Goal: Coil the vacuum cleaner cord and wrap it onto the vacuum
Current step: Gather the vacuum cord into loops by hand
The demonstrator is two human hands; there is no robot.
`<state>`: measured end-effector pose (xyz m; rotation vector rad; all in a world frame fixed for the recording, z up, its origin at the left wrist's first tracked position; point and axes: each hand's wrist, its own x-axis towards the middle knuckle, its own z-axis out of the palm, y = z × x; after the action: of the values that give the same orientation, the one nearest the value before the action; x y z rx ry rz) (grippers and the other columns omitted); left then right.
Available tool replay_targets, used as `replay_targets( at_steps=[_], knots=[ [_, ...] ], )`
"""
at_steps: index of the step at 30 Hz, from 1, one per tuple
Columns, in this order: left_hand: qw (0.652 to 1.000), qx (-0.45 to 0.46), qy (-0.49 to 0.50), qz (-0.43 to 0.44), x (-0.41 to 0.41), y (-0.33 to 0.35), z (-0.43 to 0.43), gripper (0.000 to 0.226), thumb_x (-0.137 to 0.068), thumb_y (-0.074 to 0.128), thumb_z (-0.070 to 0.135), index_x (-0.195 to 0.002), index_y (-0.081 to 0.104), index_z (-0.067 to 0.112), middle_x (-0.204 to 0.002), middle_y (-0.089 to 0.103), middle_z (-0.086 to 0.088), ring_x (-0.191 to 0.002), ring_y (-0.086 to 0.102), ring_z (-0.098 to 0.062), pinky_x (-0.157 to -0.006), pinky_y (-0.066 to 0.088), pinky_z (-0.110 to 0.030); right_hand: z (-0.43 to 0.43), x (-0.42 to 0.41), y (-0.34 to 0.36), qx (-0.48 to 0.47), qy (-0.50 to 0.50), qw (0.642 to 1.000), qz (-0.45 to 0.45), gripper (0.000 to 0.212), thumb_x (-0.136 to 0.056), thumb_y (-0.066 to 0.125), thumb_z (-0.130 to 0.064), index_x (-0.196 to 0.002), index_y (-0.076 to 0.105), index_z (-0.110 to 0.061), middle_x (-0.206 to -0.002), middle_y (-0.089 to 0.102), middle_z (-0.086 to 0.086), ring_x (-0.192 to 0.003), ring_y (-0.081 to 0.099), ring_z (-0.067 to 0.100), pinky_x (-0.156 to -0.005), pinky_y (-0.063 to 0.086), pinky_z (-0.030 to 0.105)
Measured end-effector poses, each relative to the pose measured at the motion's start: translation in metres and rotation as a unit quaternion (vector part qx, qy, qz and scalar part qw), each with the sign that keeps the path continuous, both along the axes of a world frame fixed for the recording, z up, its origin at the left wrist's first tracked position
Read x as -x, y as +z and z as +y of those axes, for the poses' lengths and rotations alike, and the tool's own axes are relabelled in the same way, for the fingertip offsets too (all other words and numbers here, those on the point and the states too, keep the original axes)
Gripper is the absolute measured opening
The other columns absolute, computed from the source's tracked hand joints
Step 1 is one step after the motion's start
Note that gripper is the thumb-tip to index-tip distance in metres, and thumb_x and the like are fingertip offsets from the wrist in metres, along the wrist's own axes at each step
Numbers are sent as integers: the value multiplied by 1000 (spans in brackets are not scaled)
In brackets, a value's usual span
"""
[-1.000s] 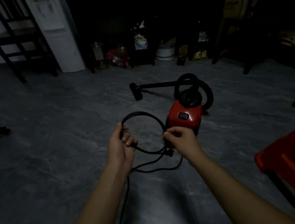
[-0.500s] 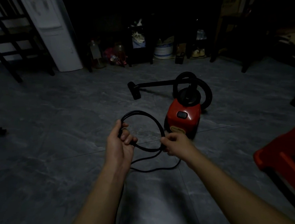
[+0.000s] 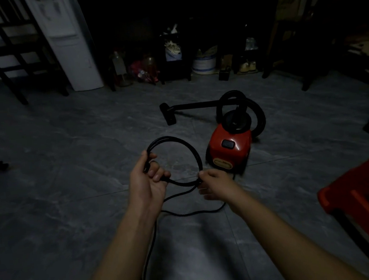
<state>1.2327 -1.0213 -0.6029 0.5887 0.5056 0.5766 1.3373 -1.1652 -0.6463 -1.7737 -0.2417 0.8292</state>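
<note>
**Slack.** Nearest the onlooker, a slack length of the black power cord [image 3: 192, 214] lies on the grey tiled floor [image 3: 59, 177] beneath the wrists and curves toward the vacuum's base. A further run drops beside the left forearm and leaves view at the bottom edge. The plug end cannot be made out.

**Grips.** The left hand [image 3: 147, 185] has its fingers curled round the gathered turns, with the thumb on the outer side. It holds a coil [image 3: 167, 138] of what look like two or three loops upright in the air. The right hand [image 3: 216, 185] pinches the cord at the coil's lower right. Its other fingers are blurred and their position cannot be told.

**Assessment.** Coiling appears under way, with slack outstanding.
- Each new turn should match the size of the existing loops.
- Each turn should be laid beside the others in the left palm.
- The cord should be given a slight roll so no twist builds.
- The left grip needs to be firm enough that no turn slips off.

**Beyond the hands.** The red canister vacuum cleaner [image 3: 231, 149] stands near the middle of the floor. Its black hose [image 3: 258, 115] loops behind it and the wand [image 3: 194, 104] lies to its left. No cord is wrapped on the body. A red plastic item [image 3: 340, 193], type unclear, sits at the right edge. A white water dispenser [image 3: 76, 60] and a dark sideboard [image 3: 189, 5] stand along the far wall.
</note>
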Motion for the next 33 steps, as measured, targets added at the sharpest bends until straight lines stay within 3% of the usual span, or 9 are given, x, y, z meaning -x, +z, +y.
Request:
replay_targets(
  at_steps=[3,6,15,20,23,26,28,31,33],
  knots=[
    [1000,17,-4,-3,1,1,0,30,-100,50,34,-77,56,15,-51,26,6,-42,25,-8,-55,34,-23,2,-1,-2,-8,-6,1000,21,27,-101,50,-35,-113,65,-15,-112,69,9,-104,67,23,-92,57,39],
    [1000,28,-15,0,2,0,2,30,-100,50,34,-77,55,16,-50,26,6,-41,25,-7,-50,35,-21,3,-2,-4,-22,-24,999,-7,25,-100,53,-32,-110,68,-13,-115,69,10,-107,66,24,-93,54,40],
    [997,1,3,73,0,-11,5,34,-103,46,37,-78,52,15,-46,28,8,-37,25,-5,-55,30,-23,-1,-6,0,-93,-113,983,-107,13,-93,64,-9,-106,61,-9,-86,72,4,-83,69,13,-77,54,25],
    [997,4,17,75,-1,-18,5,34,-103,46,40,-78,51,16,-46,29,8,-37,25,-5,-55,30,-23,-1,-7,1,-108,-121,985,-65,27,-90,70,-14,-113,57,-9,-102,73,9,-95,71,18,-90,56,34],
    [997,10,19,71,-3,-21,4,36,-103,45,41,-76,48,17,-45,29,8,-36,25,-5,-53,31,-21,-3,-7,3,-109,-106,985,-78,22,-92,67,-15,-100,62,4,-97,74,22,-94,72,32,-90,56,44],
    [997,24,22,65,-4,-24,3,38,-102,44,44,-74,47,19,-44,29,9,-35,25,-6,-52,32,-20,-2,-4,5,-126,-66,986,-82,7,-96,62,-14,-100,64,-9,-96,75,15,-97,71,21,-92,57,33],
    [997,24,22,65,-5,-24,1,40,-102,43,45,-71,46,20,-45,28,9,-36,24,-5,-47,34,-19,1,-4,0,-126,-46,986,-95,22,-96,62,-15,-114,60,-2,-95,77,8,-104,70,17,-97,56,36],
    [996,-5,9,92,-7,-24,-2,42,-103,40,46,-71,44,19,-46,28,8,-38,26,-6,-49,34,-22,1,-3,-1,-115,-32,982,-146,15,-98,55,-8,-111,62,-4,-84,74,4,-82,72,5,-78,57,22],
    [988,-74,-9,138,-7,-22,-5,42,-104,38,45,-73,44,17,-49,33,5,-41,31,-9,-52,36,-25,-1,-5,1,-101,-32,977,-183,14,-100,52,-8,-106,65,-10,-80,71,1,-76,71,8,-75,56,23]
  ],
)
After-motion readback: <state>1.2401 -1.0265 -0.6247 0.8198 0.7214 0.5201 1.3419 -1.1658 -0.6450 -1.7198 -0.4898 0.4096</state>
